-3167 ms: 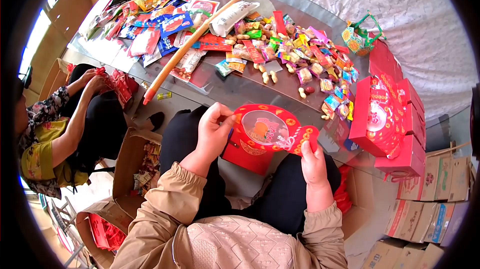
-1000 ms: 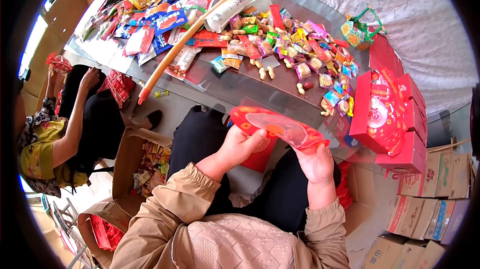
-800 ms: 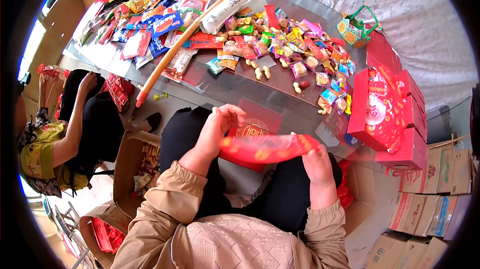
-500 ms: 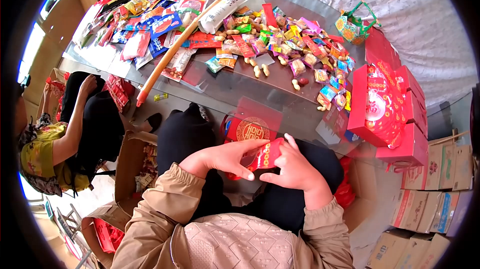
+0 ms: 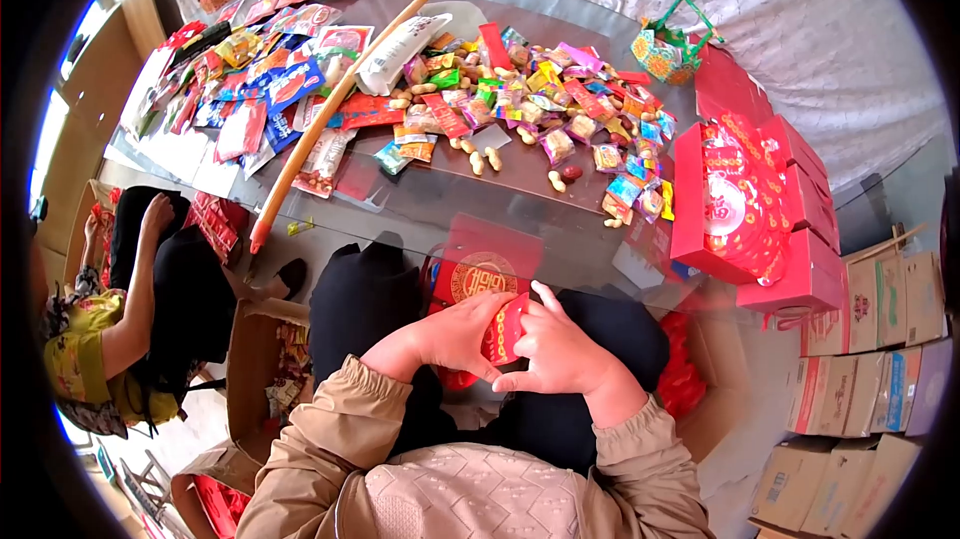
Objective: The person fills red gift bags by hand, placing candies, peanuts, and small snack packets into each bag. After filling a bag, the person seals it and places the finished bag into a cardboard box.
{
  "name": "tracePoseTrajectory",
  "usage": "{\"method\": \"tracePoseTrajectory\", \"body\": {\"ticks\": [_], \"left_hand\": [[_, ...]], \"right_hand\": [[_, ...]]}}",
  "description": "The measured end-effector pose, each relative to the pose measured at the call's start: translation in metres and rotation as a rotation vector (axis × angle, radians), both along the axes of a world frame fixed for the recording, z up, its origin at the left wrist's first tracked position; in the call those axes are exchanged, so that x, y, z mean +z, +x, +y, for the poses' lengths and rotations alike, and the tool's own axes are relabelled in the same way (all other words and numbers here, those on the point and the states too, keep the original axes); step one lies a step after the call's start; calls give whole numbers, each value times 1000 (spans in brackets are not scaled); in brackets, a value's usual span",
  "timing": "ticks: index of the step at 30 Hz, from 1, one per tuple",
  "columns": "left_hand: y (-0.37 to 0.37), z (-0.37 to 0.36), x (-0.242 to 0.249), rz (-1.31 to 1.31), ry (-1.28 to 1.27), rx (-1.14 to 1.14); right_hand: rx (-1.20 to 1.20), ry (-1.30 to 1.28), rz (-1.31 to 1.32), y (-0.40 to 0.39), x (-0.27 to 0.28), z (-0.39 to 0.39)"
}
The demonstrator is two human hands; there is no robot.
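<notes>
A small red packet with gold print (image 5: 507, 331) is held between my two hands above my lap. My left hand (image 5: 455, 335) grips its left side with thumb and fingers. On its right side my right hand (image 5: 560, 344) is closed, with the index finger raised near the top edge. Just behind the packet is a red box or bag with a round gold emblem (image 5: 484, 274), seen partly through the glass table's near edge. Wrapped sweets and peanuts (image 5: 540, 104) lie piled on the table beyond my hands.
A long wooden stick (image 5: 335, 104) crosses the glass table beside snack packets (image 5: 290, 87). Red boxes (image 5: 700, 229) stand at its right edge, near a green basket (image 5: 665, 51). Another person (image 5: 130, 309) sits at left. Cartons (image 5: 885, 389) are stacked at right.
The view has shifted, so the table items appear further left. My left hand has closed in on the packet, and both hands are nearer each other around it.
</notes>
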State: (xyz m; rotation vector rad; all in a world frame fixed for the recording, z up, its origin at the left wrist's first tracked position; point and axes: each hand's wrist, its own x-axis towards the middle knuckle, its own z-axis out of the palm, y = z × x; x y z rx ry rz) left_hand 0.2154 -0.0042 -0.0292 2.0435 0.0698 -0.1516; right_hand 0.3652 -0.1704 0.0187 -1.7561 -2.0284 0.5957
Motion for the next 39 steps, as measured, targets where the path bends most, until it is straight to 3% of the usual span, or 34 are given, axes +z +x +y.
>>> {"method": "tracePoseTrajectory", "body": {"ticks": [10, 17, 21, 24, 26, 31, 35, 39], "left_hand": [[12, -7, 0, -141, 205, 89], [15, -6, 19, -135, 138, 187], [11, 2, 7, -199, 19, 224], [7, 1, 10, -181, -165, 247], [7, 3, 13, -155, -183, 231], [8, 5, 13, -146, -200, 224], [8, 5, 10, -167, -189, 224], [9, 5, 9, -164, -203, 219]], "right_hand": [[-30, -7, -23, 0, 3, -1], [-55, 96, 102, 12, 12, -2], [-238, 354, 487, 36, 9, -9], [-738, 478, 538, 52, -20, -8], [-861, 463, 381, 66, -45, -7], [-915, 435, -147, 87, -66, 4], [-964, 313, -379, 98, -69, 15], [-876, 391, -345, 88, -48, 21]]}}
